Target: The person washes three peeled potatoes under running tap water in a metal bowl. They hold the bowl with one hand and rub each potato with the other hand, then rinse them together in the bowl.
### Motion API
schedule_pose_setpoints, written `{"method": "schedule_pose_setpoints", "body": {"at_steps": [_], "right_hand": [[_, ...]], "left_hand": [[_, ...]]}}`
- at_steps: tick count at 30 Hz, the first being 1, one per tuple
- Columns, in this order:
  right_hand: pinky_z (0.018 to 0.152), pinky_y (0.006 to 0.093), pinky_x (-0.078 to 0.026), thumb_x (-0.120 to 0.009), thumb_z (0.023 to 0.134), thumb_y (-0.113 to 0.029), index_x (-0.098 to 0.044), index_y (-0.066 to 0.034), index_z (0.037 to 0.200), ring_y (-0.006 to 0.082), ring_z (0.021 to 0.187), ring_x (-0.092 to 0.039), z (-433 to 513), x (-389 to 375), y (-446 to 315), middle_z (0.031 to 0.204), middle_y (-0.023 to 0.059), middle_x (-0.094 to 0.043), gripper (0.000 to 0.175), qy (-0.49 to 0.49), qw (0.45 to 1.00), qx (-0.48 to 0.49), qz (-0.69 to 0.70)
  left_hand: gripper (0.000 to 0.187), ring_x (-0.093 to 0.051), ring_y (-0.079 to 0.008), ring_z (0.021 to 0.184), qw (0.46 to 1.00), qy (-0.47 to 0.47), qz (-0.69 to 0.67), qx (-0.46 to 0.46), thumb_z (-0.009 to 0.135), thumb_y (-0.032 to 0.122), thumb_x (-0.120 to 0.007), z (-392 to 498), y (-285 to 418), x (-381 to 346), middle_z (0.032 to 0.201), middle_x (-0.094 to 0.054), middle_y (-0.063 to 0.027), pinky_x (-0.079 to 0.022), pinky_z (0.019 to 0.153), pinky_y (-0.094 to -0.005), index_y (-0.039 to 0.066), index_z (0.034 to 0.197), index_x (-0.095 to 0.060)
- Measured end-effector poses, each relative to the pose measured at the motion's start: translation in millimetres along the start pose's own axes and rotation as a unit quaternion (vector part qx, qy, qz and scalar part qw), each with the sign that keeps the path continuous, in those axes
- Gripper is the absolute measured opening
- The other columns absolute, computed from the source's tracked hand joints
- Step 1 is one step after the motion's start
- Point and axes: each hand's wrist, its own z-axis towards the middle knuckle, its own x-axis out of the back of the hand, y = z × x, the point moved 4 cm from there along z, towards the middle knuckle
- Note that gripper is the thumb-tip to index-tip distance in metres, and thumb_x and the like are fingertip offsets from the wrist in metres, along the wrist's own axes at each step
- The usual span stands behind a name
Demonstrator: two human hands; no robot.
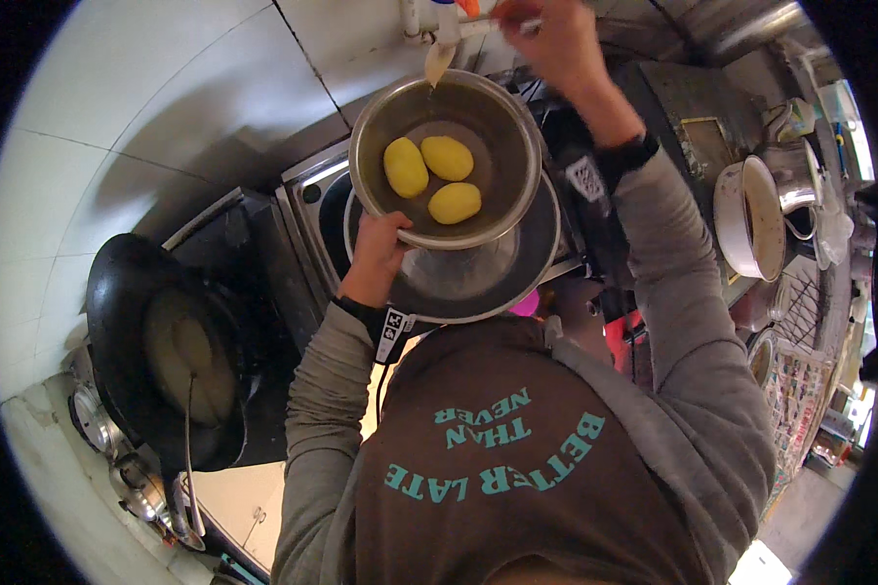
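My left hand [377,248] grips the near left rim of a stainless steel bowl [516,168], thumb over the edge. In the bowl lie three peeled yellow potatoes [450,159]. A tap [448,25] with a pale sleeve on its spout [439,64] hangs over the bowl's far rim, and a thin trickle seems to fall from it. My right hand [556,44] is raised beside the tap pipe, blurred; whether its fingers close on anything is unclear. Under the bowl, a larger metal basin [459,281] sits over the sink [329,175].
To the left stands a black wok [121,307] holding cloudy liquid and a ladle [189,439]. Lidded pots [137,482] stand beyond it. At right, a white enamel pot [732,219] and a metal jug [796,172] sit on the counter. A tiled wall [212,95] bounds the back.
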Motion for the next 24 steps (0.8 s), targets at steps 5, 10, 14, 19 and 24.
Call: {"method": "schedule_pose_setpoints", "body": {"at_steps": [5, 10, 14, 19, 24], "right_hand": [[0.087, 0.0454, -0.042, -0.072, 0.066, -0.028, -0.038, -0.0194, 0.128, 0.0339, 0.108, -0.044, -80, -136, -5, 0.113, 0.0149, -0.050, 0.071, -0.265, 0.945, 0.049, -0.186], [0.084, 0.0576, -0.038, -0.073, 0.062, -0.036, -0.035, -0.0312, 0.129, 0.0444, 0.106, -0.039, -98, -178, 4, 0.119, 0.0187, -0.038, 0.077, -0.302, 0.936, 0.005, -0.179], [0.084, 0.0599, -0.037, -0.074, 0.061, -0.039, -0.031, -0.0325, 0.131, 0.0469, 0.111, -0.036, -105, -169, 8, 0.124, 0.0221, -0.034, 0.083, -0.323, 0.933, -0.052, -0.149], [0.087, 0.0604, -0.035, -0.073, 0.060, -0.044, -0.020, -0.0361, 0.136, 0.0501, 0.119, -0.028, -128, -167, 3, 0.132, 0.0251, -0.026, 0.093, -0.400, 0.896, -0.084, -0.177], [0.089, 0.0602, -0.034, -0.069, 0.063, -0.048, -0.013, -0.0400, 0.137, 0.0522, 0.119, -0.026, -139, -170, -6, 0.134, 0.0266, -0.023, 0.094, -0.394, 0.901, -0.088, -0.159]], "left_hand": [[0.050, -0.056, -0.0293, 0.083, 0.999, 0.024, 0.023, 0.006, 0.067, -0.007, -0.049, -5, -7, 0, 0.101, -0.050, -0.0154, -0.052, 0.061, -0.0406, 0.001, 0.115, -0.039], [0.054, -0.056, -0.0282, 0.079, 1.000, -0.001, 0.025, 0.004, 0.065, -0.008, -0.048, -6, -17, -1, 0.100, -0.050, -0.0146, -0.050, 0.056, -0.0390, 0.003, 0.117, -0.038], [0.056, -0.055, -0.0272, 0.077, 0.999, 0.032, 0.019, 0.004, 0.064, -0.009, -0.049, -9, -23, 9, 0.097, -0.050, -0.0120, -0.048, 0.053, -0.0408, 0.005, 0.117, -0.038], [0.057, -0.055, -0.0264, 0.080, 0.999, 0.031, 0.039, 0.002, 0.063, -0.008, -0.049, -7, -25, 14, 0.099, -0.050, -0.0124, -0.048, 0.056, -0.0400, 0.006, 0.118, -0.038], [0.053, -0.056, -0.0248, 0.081, 0.998, 0.038, 0.041, -0.025, 0.062, -0.010, -0.049, -16, -23, 13, 0.098, -0.053, -0.0103, -0.049, 0.059, -0.0350, 0.004, 0.113, -0.044]]}}
